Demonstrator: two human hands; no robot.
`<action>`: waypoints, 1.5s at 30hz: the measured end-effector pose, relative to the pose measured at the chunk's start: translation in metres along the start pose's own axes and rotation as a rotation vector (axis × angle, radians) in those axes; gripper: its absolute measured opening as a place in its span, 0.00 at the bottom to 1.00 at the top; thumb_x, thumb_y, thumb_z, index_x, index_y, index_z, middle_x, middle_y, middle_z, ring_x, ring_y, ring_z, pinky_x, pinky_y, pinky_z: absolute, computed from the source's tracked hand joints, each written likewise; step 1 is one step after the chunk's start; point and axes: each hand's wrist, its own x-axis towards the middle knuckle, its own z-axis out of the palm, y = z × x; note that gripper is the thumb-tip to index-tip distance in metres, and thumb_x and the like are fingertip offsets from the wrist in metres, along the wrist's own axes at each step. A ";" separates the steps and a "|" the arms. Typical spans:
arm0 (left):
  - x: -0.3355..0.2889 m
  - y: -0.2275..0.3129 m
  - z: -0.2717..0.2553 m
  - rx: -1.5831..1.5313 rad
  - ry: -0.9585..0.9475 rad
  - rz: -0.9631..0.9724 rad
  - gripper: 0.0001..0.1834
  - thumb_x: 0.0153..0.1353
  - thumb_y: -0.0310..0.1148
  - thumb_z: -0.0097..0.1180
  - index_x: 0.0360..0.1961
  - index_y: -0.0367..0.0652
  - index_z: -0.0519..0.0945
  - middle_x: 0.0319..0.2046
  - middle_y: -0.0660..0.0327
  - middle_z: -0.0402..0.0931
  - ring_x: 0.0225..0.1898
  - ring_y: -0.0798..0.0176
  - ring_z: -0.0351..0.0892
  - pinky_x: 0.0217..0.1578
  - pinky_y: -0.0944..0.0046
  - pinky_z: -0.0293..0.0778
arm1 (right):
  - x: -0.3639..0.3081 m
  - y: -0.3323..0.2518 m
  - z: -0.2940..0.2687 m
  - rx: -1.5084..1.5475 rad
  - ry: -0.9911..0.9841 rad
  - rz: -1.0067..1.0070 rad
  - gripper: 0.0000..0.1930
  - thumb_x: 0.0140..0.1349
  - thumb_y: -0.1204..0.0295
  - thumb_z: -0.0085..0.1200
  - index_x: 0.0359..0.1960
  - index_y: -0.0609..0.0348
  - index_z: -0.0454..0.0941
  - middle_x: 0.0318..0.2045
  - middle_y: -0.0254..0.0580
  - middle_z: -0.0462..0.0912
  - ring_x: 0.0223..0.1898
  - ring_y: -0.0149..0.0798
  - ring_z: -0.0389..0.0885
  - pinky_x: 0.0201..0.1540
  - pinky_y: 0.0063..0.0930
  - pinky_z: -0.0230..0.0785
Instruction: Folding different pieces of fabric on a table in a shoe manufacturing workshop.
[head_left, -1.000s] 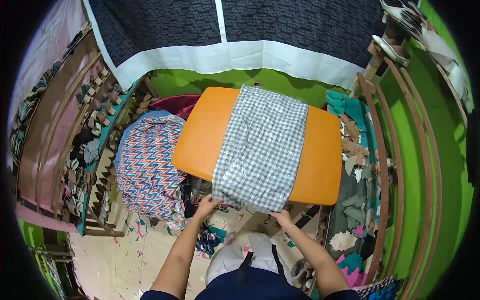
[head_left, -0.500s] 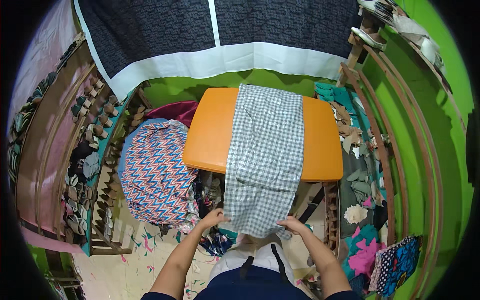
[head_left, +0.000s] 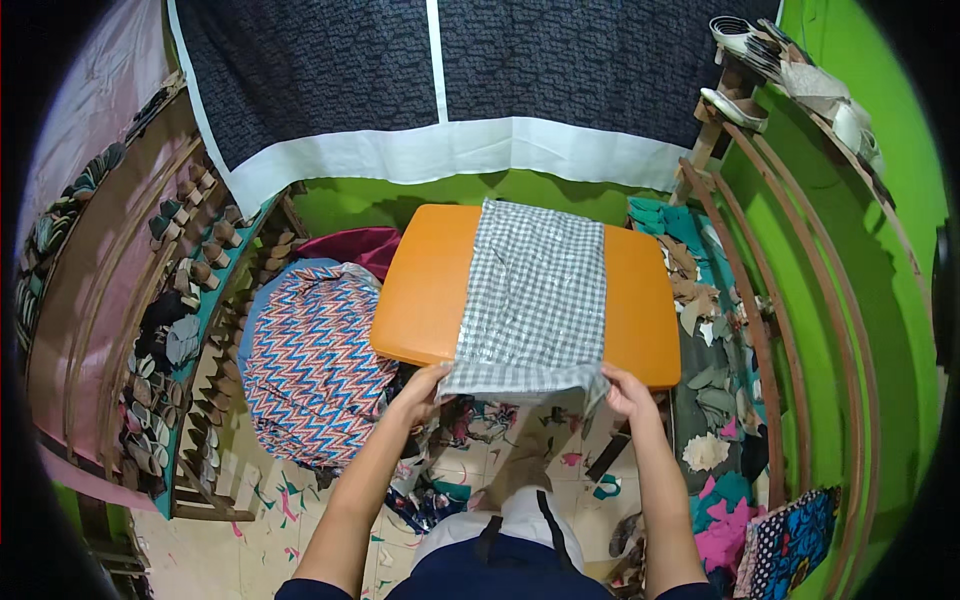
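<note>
A grey-and-white checked cloth (head_left: 535, 285) lies across the middle of an orange table (head_left: 425, 280), running from its far edge to its near edge. My left hand (head_left: 424, 388) grips the near left corner of the cloth, just beyond the table's front edge. The near right corner is pinched in my right hand (head_left: 626, 392), where a small bit of fabric hangs down. Between both hands the near end of the cloth is stretched and raised level with the tabletop. Creases run over the part lying flat.
Left of the table sits a bundle in zigzag cloth (head_left: 320, 350). A shoe rack (head_left: 190, 370) with many shoes stands further left. At right, a low bench (head_left: 690, 415) holds fabric scraps beside wooden rails (head_left: 800, 300). Scraps litter the tiled floor (head_left: 240, 545).
Both hands have moved forward and up to the table's front edge, lifting the cloth's hanging near end. The floor under the table now shows between my arms.
</note>
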 end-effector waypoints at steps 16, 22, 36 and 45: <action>0.143 0.055 0.022 -0.171 0.179 -0.081 0.09 0.59 0.35 0.46 0.40 0.46 0.71 0.33 0.64 0.71 0.29 0.66 0.74 0.36 0.62 0.75 | 0.148 -0.089 -0.014 -0.049 0.096 0.262 0.10 0.56 0.81 0.44 0.41 0.63 0.68 0.30 0.40 0.77 0.30 0.34 0.78 0.34 0.25 0.74; 0.098 0.055 0.008 0.135 0.009 -0.267 0.11 0.54 0.36 0.54 0.38 0.46 0.74 0.25 0.69 0.70 0.25 0.73 0.71 0.29 0.70 0.76 | 0.110 -0.082 0.017 -0.341 -0.024 0.528 0.18 0.54 0.83 0.43 0.49 0.62 0.64 0.35 0.41 0.76 0.31 0.31 0.77 0.31 0.21 0.74; 0.115 0.008 0.060 1.047 0.259 0.757 0.22 0.55 0.35 0.48 0.51 0.40 0.64 0.47 0.47 0.66 0.47 0.48 0.69 0.46 0.58 0.65 | 0.109 -0.043 0.013 -0.640 0.199 -0.513 0.28 0.60 0.72 0.37 0.62 0.57 0.45 0.60 0.57 0.52 0.60 0.51 0.54 0.61 0.38 0.48; 0.077 -0.024 0.054 2.016 -0.294 0.962 0.40 0.50 0.61 0.43 0.60 0.49 0.57 0.61 0.56 0.51 0.60 0.57 0.53 0.57 0.48 0.46 | 0.097 -0.013 0.004 -2.336 -0.155 -0.710 0.30 0.58 0.50 0.40 0.60 0.46 0.55 0.62 0.49 0.49 0.63 0.49 0.46 0.58 0.60 0.38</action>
